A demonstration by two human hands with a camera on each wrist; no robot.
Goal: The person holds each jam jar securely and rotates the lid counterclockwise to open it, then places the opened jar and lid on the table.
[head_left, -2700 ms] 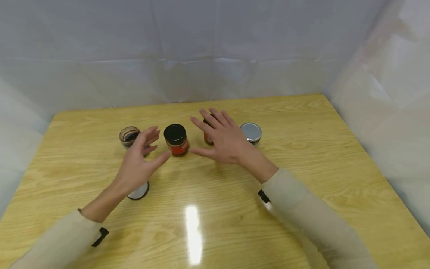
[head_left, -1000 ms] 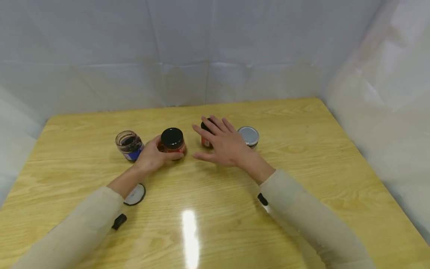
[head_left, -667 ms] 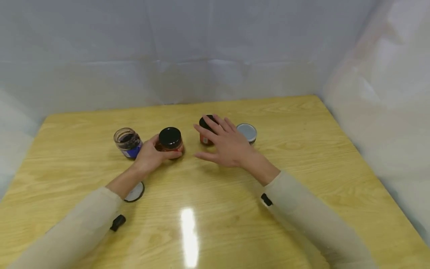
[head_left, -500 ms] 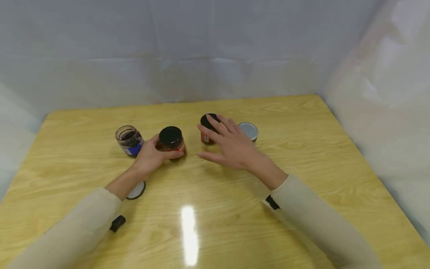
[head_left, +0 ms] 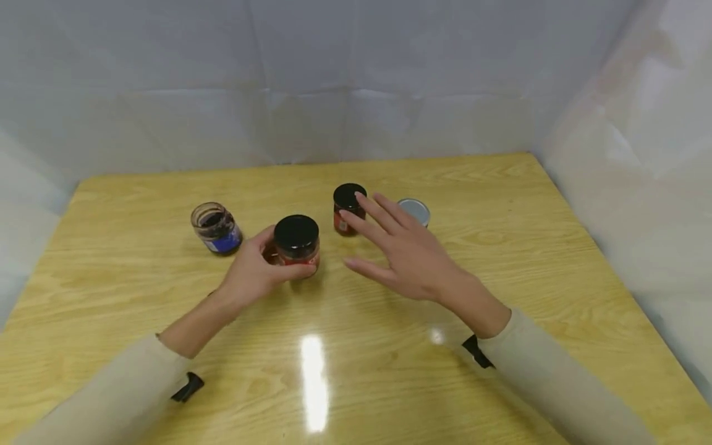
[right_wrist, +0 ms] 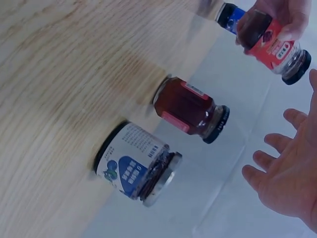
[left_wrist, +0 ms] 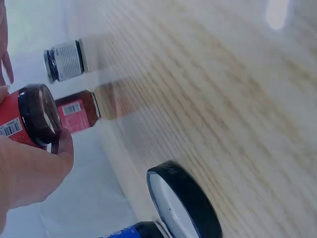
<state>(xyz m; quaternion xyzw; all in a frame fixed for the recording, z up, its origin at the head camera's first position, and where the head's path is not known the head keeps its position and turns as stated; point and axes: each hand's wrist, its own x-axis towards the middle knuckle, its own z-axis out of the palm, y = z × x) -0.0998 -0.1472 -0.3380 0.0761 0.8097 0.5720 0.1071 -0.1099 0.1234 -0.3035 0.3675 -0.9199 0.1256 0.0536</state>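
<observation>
Your left hand [head_left: 250, 270] curls round a cylindrical glass jar [right_wrist: 273, 48] with a glossy black lid [head_left: 296, 232], holding it above the smooth, wood-grained table [head_left: 389, 383]. Your right hand [head_left: 413, 254] hangs with fingers spread apart, near a dark-red glass jar [right_wrist: 182, 106] and a silver-lidded jar [right_wrist: 132, 161].

Two black-lidded jars [head_left: 298, 243] [head_left: 348, 209], one silver-lidded jar [right_wrist: 132, 161], one open jar [head_left: 218, 230], one loose lid [left_wrist: 184, 202], two hands [head_left: 251, 269] [head_left: 408, 254], one table [head_left: 384, 383]

The sleeves [head_left: 111, 395] are plain pale beige, with a small black piece [head_left: 188, 387] beside each cuff [head_left: 167, 355].
</observation>
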